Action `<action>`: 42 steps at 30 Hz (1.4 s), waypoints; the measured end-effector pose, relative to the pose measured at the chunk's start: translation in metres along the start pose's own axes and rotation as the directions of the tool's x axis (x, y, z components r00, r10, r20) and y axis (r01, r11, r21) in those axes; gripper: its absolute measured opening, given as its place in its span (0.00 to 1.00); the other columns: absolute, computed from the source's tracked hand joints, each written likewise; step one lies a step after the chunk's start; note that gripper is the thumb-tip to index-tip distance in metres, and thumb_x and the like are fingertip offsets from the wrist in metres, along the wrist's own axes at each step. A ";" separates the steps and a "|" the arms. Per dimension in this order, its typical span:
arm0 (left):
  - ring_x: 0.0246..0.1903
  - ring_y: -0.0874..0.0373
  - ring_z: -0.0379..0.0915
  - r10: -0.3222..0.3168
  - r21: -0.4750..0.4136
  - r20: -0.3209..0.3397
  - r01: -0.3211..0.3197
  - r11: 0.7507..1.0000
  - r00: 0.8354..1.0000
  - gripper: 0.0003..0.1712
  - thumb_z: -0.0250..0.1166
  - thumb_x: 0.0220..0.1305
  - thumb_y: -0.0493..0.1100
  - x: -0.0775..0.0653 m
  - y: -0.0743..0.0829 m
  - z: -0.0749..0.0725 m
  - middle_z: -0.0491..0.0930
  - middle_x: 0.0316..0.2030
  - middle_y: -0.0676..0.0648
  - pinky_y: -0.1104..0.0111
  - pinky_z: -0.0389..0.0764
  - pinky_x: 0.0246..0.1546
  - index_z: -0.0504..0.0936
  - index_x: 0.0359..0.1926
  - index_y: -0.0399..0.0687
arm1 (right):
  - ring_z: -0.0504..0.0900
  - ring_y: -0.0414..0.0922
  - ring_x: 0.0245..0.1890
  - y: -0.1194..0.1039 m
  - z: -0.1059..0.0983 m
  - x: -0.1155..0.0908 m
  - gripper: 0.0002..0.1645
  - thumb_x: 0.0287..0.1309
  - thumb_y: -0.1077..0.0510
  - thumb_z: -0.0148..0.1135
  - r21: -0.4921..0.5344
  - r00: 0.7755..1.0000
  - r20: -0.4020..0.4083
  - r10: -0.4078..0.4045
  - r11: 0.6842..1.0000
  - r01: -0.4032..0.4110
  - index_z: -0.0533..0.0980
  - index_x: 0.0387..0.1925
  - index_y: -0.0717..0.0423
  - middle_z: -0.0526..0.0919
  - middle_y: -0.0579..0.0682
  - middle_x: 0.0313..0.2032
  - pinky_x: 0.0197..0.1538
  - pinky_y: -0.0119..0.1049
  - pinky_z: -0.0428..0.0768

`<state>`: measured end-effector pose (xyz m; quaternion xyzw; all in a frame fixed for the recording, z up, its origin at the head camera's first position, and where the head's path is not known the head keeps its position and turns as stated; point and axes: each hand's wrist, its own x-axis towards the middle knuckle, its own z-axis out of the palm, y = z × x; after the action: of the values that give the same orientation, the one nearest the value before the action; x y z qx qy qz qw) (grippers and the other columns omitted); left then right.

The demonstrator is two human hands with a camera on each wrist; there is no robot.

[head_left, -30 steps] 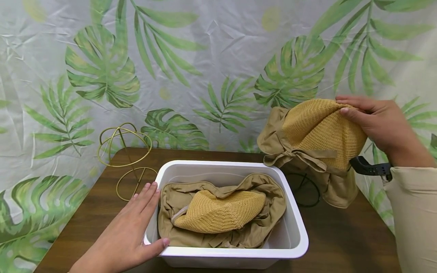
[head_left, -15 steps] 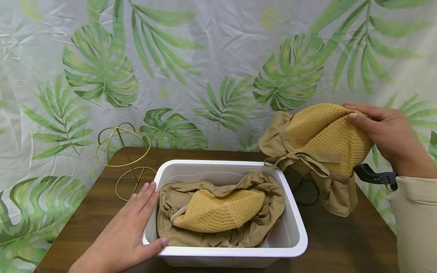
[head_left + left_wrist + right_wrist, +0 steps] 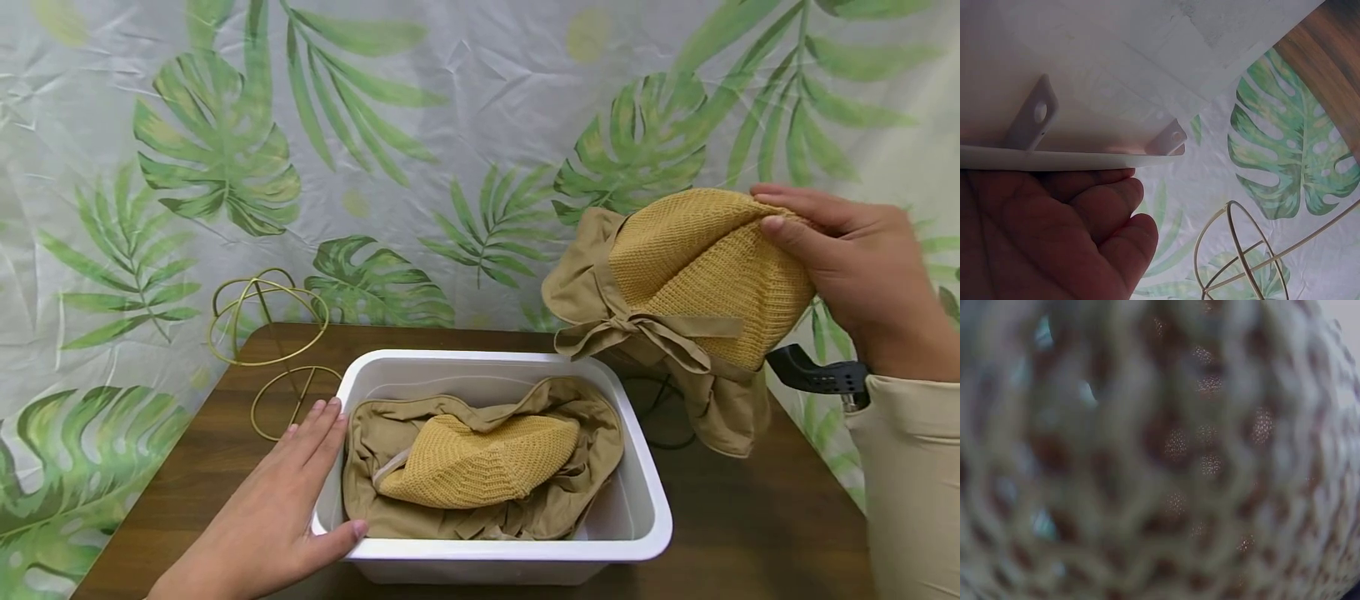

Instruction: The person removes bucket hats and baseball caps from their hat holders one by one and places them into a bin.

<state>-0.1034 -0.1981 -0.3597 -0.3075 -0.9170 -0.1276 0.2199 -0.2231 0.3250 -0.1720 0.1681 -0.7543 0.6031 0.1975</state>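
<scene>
My right hand [image 3: 862, 258] pinches the crown of a yellow knitted sun hat [image 3: 697, 267] with a khaki cloth brim and a tied bow, held up over the table's right side. Blurred knit [image 3: 1210, 456] fills the right wrist view. A second hat [image 3: 480, 462] of the same kind lies crown up inside a white plastic tub [image 3: 510, 550]. With its fingers straight, my left hand [image 3: 262, 508] rests along the tub's left rim, thumb at the front corner. From below, the left wrist view shows the palm [image 3: 1029, 231] against the tub's rim [image 3: 1072, 161].
A gold wire hat stand [image 3: 288, 362] stands on the wooden table [image 3: 195, 467] behind and left of the tub. Beneath the raised hat, a dark wire stand [image 3: 671, 417] partly shows. A leaf-print cloth [image 3: 480, 125] hangs behind the table.
The right hand and its hat dipped slightly to the right, then rose and came back left. My left hand and the tub kept their places.
</scene>
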 end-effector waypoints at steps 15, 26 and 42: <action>0.72 0.39 0.52 -0.021 0.003 0.011 0.021 1.000 1.000 0.57 0.64 0.57 0.68 0.000 0.001 0.002 0.55 0.73 0.33 0.72 0.33 0.72 0.61 0.71 0.27 | 0.78 0.43 0.57 -0.036 0.063 0.012 0.17 0.60 0.69 0.66 -0.073 0.976 0.137 -0.168 0.981 0.179 0.81 0.51 0.71 0.82 0.51 0.56 0.46 0.23 0.77; 0.72 0.41 0.52 -0.048 -0.006 0.016 0.048 0.999 0.999 0.58 0.64 0.57 0.69 0.001 0.001 0.002 0.55 0.74 0.35 0.70 0.35 0.72 0.60 0.72 0.31 | 0.78 0.43 0.58 -0.048 0.106 0.011 0.15 0.59 0.71 0.66 -0.099 0.933 0.228 -0.278 0.947 0.307 0.83 0.48 0.67 0.84 0.51 0.54 0.50 0.25 0.77; 0.72 0.40 0.52 -0.054 0.000 0.017 0.054 0.999 0.998 0.58 0.64 0.57 0.70 0.000 0.001 0.002 0.55 0.74 0.35 0.72 0.34 0.71 0.60 0.72 0.30 | 0.73 0.46 0.64 -0.038 0.156 0.000 0.16 0.58 0.73 0.64 -0.076 0.786 0.531 -0.318 0.906 0.417 0.85 0.48 0.63 0.80 0.51 0.59 0.58 0.31 0.75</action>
<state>-0.1030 -0.1963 -0.3612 -0.2837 -0.9267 -0.1312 0.2086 -0.2195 0.1642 -0.1703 0.4450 -0.7855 0.4126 0.1215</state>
